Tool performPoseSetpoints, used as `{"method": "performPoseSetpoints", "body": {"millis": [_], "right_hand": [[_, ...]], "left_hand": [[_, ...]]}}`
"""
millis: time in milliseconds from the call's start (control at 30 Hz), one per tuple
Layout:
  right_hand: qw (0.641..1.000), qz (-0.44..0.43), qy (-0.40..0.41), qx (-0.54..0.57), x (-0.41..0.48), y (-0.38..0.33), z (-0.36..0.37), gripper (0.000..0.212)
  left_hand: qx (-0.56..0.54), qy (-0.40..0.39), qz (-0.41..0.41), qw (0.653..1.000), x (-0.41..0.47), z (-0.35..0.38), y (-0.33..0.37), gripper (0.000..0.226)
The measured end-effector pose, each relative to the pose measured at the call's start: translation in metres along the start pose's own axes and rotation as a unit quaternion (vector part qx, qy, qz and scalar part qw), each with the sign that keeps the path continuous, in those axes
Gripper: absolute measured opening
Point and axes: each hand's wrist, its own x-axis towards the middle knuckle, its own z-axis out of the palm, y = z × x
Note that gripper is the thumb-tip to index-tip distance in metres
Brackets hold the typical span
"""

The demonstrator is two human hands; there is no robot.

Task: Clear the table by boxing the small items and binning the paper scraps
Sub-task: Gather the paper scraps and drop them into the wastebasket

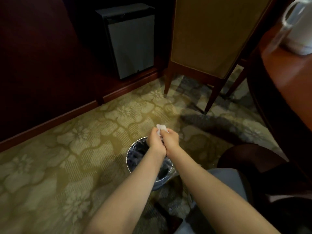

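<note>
A small white paper scrap (161,128) is held between both my hands above a round metal bin (135,155) with a dark liner that stands on the carpet. My left hand (154,141) and my right hand (170,139) are pressed close together, each with fingers curled and pinching the scrap at its lower edge. My forearms cross over the bin and hide its right side. The scrap sticks up past my fingertips, over the bin's far rim.
A wooden chair with a tan back (211,34) stands behind the bin. A reddish round table (287,78) with a white jug (298,26) is at the right. A small grey fridge (130,41) sits in dark cabinetry at the back. Patterned carpet lies to the left.
</note>
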Motion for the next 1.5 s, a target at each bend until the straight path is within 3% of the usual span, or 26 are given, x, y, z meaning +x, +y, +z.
{"method": "performPoseSetpoints", "body": {"millis": [200,333,400,567,833,1033,1133,1500], "right_hand": [[0.996,0.081,0.001,-0.04,0.01,0.026,-0.005,0.019],[0.991,0.098,-0.004,-0.095,0.02,0.04,0.002,0.031],[0.986,0.12,-0.001,-0.115,0.026,0.046,0.006,0.027],[0.976,0.205,0.003,-0.07,0.039,0.056,0.012,0.031],[0.969,0.245,0.01,-0.007,0.05,0.068,0.012,0.02],[0.953,0.281,0.024,0.112,0.06,0.078,0.02,0.015],[0.944,0.292,0.021,0.151,0.065,0.081,0.024,0.021],[0.936,0.314,0.002,0.16,0.078,0.099,0.025,0.028]], "left_hand": [[0.032,0.064,-0.018,0.997,0.008,-0.016,-0.016,0.024],[0.047,0.09,-0.016,0.995,0.015,-0.026,-0.019,0.019],[0.05,0.105,-0.018,0.993,0.021,-0.03,-0.018,0.017],[0.053,0.135,-0.048,0.988,0.037,-0.037,-0.019,0.027],[0.023,0.147,-0.081,0.986,0.052,-0.042,-0.017,0.033],[-0.007,0.136,-0.096,0.986,0.055,-0.043,-0.01,0.035],[-0.005,0.132,-0.091,0.987,0.056,-0.046,-0.007,0.037],[-0.005,0.155,-0.103,0.983,0.067,-0.058,-0.011,0.036]]}}
